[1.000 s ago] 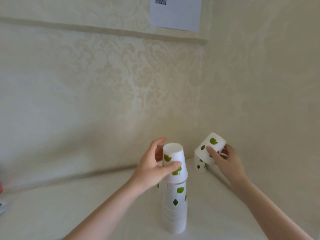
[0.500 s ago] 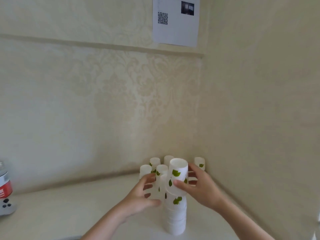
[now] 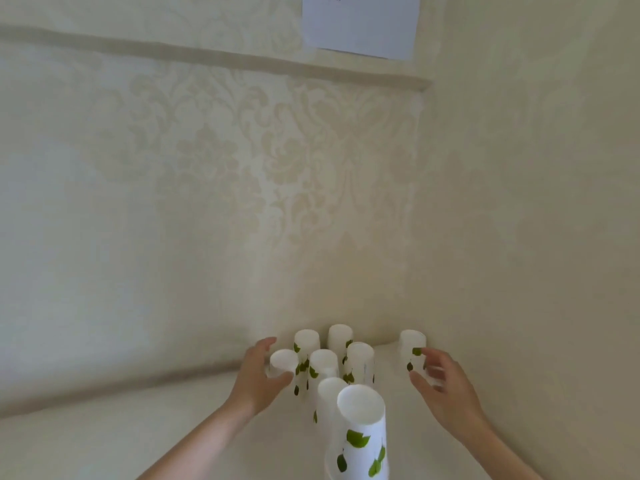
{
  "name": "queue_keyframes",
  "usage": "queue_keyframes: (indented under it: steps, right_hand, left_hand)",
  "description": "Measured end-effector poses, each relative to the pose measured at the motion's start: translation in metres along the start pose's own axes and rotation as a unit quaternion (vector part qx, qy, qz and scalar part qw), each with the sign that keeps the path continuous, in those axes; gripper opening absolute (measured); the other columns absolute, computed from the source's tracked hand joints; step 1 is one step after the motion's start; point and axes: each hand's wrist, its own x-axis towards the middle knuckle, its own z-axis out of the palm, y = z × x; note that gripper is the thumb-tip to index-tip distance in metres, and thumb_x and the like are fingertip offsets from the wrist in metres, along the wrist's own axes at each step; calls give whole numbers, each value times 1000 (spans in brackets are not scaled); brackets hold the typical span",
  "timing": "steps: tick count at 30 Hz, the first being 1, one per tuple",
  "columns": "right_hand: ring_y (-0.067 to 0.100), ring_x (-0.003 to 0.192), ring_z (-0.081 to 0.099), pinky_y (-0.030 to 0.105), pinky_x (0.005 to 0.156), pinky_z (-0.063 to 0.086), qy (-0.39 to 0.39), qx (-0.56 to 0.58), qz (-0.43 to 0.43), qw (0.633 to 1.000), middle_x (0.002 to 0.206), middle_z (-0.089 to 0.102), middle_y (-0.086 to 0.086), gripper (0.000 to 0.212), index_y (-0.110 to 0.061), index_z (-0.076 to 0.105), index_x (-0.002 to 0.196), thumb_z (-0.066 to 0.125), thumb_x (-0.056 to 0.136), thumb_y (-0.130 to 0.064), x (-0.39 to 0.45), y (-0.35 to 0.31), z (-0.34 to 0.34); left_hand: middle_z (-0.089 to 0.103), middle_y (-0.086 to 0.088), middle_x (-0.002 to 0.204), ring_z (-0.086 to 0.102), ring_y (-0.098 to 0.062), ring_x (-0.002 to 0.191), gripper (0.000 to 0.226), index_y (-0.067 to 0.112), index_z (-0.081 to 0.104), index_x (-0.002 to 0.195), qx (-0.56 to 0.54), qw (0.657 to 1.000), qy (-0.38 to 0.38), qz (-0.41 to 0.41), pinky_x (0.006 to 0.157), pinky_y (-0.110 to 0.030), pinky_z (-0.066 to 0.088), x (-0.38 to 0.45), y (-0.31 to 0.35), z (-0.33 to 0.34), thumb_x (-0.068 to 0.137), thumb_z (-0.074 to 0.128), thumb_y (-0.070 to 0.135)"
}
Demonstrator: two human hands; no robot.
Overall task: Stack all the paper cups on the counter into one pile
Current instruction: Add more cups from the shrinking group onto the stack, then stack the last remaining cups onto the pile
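Observation:
A tall stack of upside-down white paper cups with green leaf prints stands at the bottom centre of the pale counter. Behind it several single cups stand upside down in the corner. My left hand wraps the leftmost cup, fingers behind it and thumb on its front. My right hand, slightly blurred, has its spread fingers around the base of the far-right cup. A lone cup stands just behind the stack.
Two patterned cream walls meet in a corner right behind the cups. A white paper sheet hangs high on the back wall. The right wall runs close beside my right hand.
Both hands have left the stack and reached back to the loose cups. The cup my right hand held now tops the stack. The view has tilted, so the bottle at left is gone.

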Motion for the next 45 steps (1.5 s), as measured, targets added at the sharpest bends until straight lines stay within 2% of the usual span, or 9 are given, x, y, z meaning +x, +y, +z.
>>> queue_keyframes:
  steps: [6, 9, 11, 14, 18, 20, 29, 37, 45]
  right_hand:
    - [19, 110, 49, 31, 93, 42, 9, -232, -68, 970, 127, 43, -1, 59, -19, 45, 137, 68, 83, -27, 48, 22, 11]
    - [24, 137, 32, 38, 109, 33, -20, -325, -52, 944, 153, 26, 5, 65, -26, 31, 147, 56, 89, -42, 66, 22, 20]
    - [26, 142, 24, 41, 111, 32, -36, -373, -37, 926, 157, 20, 7, 65, -30, 25, 149, 50, 91, -47, 77, 21, 22]
    - [26, 141, 28, 40, 109, 35, -40, -412, -23, 910, 155, 26, 7, 59, -32, 28, 148, 46, 93, -47, 83, 19, 25]
    - [29, 115, 55, 41, 93, 49, -13, -384, -33, 923, 135, 46, 7, 46, -27, 48, 135, 55, 90, -35, 72, 16, 27]
    - [30, 98, 61, 40, 82, 54, -14, -366, -25, 930, 124, 48, 9, 50, -23, 47, 135, 60, 87, -32, 59, 9, 24]
    - [35, 110, 55, 40, 94, 48, 25, -234, 18, 972, 127, 46, 14, 60, -10, 53, 127, 75, 75, -31, 0, -45, -32]
    - [31, 114, 57, 41, 98, 46, 75, -191, -93, 974, 128, 58, 13, 58, -13, 54, 132, 69, 81, -34, -22, -134, -83]
    - [10, 90, 67, 29, 82, 50, -21, -109, -127, 986, 107, 69, -11, 42, -30, 64, 120, 70, 80, -42, -62, -183, -79]
  left_hand:
    - [58, -1, 90, 59, -22, 79, 37, 38, 44, 80, 41, 997, -18, 65, 77, -43, 51, 10, 5, 21, 72, 71, 15]
    - [61, 0, 109, 63, -24, 93, 45, 39, 47, 103, 21, 998, 1, 58, 86, -37, 53, 8, 5, 15, 69, 73, 24]
    - [58, -3, 123, 59, -25, 109, 69, 29, 39, 132, -7, 998, 44, 48, 99, -40, 48, 12, 11, 3, 73, 76, 26]
    - [56, 0, 128, 58, -20, 115, 79, 33, 27, 141, -61, 990, 87, 92, 103, -39, 46, 6, 52, -24, 79, 76, 26]
    - [59, 12, 119, 62, 7, 99, 72, 43, 26, 139, -133, 973, 0, 187, 83, -16, 52, -33, 122, -47, 84, 72, 28]
    - [59, 11, 118, 63, 5, 100, 68, 40, 31, 138, -146, 964, -50, 216, 78, -11, 52, -56, 140, -46, 85, 71, 24]
    - [61, 11, 118, 62, -7, 105, 62, 40, 38, 134, -88, 960, -138, 227, 93, -25, 52, -122, 140, -23, 85, 72, 25]
    - [58, 7, 125, 59, -12, 114, 72, 43, 32, 137, -63, 967, -153, 195, 98, -34, 51, -130, 145, -23, 80, 74, 32]
    - [52, 11, 130, 53, -9, 121, 85, 34, 26, 141, -42, 973, -203, 102, 105, -34, 46, -137, 94, 3, 74, 78, 29]
